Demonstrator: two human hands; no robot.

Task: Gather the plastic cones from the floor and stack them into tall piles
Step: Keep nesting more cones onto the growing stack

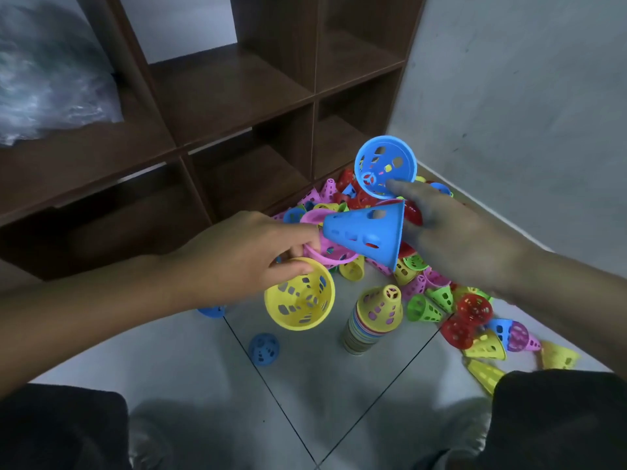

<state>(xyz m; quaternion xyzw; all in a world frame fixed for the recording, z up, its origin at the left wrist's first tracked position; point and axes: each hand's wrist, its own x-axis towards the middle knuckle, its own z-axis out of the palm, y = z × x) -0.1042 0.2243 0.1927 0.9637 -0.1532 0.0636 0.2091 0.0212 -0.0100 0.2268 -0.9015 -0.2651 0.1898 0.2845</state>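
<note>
My left hand (244,252) grips a yellow perforated cone (300,295) and a pink cone (325,249), both above the floor with open ends toward me. My right hand (451,232) holds two blue cones: one (385,166) pinched at its rim with its open end facing me, the other (368,232) lying sideways against my fingers, its narrow tip pointing left. Below, a stack of cones (368,323) topped by a yellow one stands upright on the tiles. A heap of loose cones (342,195) in several colours lies behind my hands and spreads to the right.
A dark wooden cubby shelf (230,93) stands behind the heap, a clear plastic bag (44,79) in its upper left compartment. A grey wall (526,113) closes the right side. Two lone blue cones (264,348) lie on the tiles at left. My knees (559,422) fill the bottom corners.
</note>
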